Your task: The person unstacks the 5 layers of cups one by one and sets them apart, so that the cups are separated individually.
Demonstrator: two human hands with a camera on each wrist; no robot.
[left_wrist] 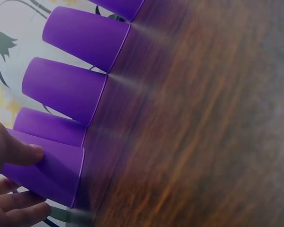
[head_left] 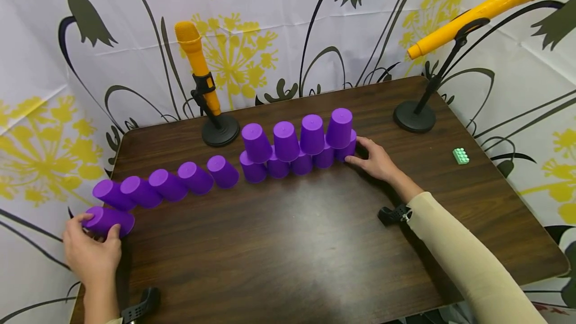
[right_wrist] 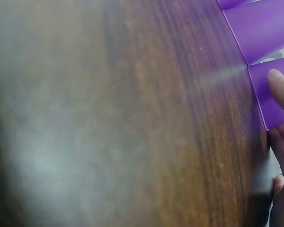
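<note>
Left hand [head_left: 92, 254]: grip pinches leftmost cup [head_left: 110, 220] | Right hand [head_left: 375, 163]: arm [head_left: 468, 254] outstretched, grip apparently round rightmost lower cup [head_left: 347, 149]

Purple cups [head_left: 195, 178], mouth-down in a long row; four upper cups [head_left: 286, 141] bridge the right-end five. I grip the leftmost cup [head_left: 109, 221] and the rightmost lower cup [head_left: 344, 153].

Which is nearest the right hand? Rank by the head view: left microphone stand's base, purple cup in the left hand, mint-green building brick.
1. Mint-green building brick: right of the right hand.
2. Left microphone stand's base: leftward, toward the back.
3. Purple cup: far left, in the left hand.
</note>
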